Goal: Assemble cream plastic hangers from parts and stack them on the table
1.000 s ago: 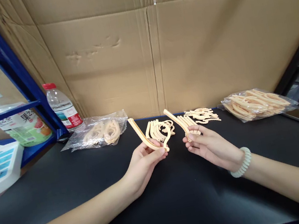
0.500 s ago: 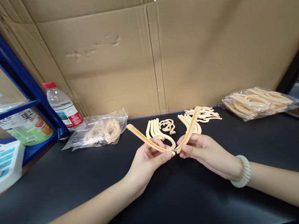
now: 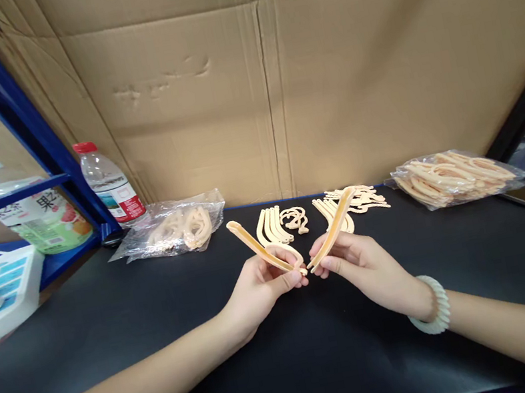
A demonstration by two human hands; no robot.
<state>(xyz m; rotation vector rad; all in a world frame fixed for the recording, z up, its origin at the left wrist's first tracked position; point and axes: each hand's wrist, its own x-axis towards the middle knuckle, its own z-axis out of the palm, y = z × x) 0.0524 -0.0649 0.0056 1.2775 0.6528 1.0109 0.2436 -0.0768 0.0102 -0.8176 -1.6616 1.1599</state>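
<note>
1. The left hand point(image 3: 262, 284) pinches a curved plastic strip point(image 3: 257, 246) near its lower end; the strip slants up and to the left, with a small hooked loop beside the thumb.
2. The right hand point(image 3: 356, 265) grips a second strip point(image 3: 333, 227) the same way, slanting up and to the right.
3. The lower tips of the two strips meet, or almost meet, between the thumbs, forming a V just above the black table point(image 3: 293, 367); whether they are actually joined is hard to tell at this size.
4. As for progress, judging by how things lie: small sorted groups of loose pieces point(image 3: 275, 225) and thinner curved bits point(image 3: 359, 198) lie just beyond the hands, so some parts are already out of their bags, while many remain.
5. A clear bag point(image 3: 174, 229) at far left and a fuller bag point(image 3: 452, 176) at far right hold more of the same parts.
6. The strips are pale peach, smooth, slightly glossy, thin and flat; they look springy rather than rigid.
7. The table is matt black; the cardboard wall point(image 3: 273, 86) behind is creased and dented.
8. A water bottle point(image 3: 107, 182) with a red cap stands at far left by a blue shelf frame point(image 3: 27, 129).
9. A pale bead bracelet point(image 3: 432, 309) circles the right wrist.
</note>
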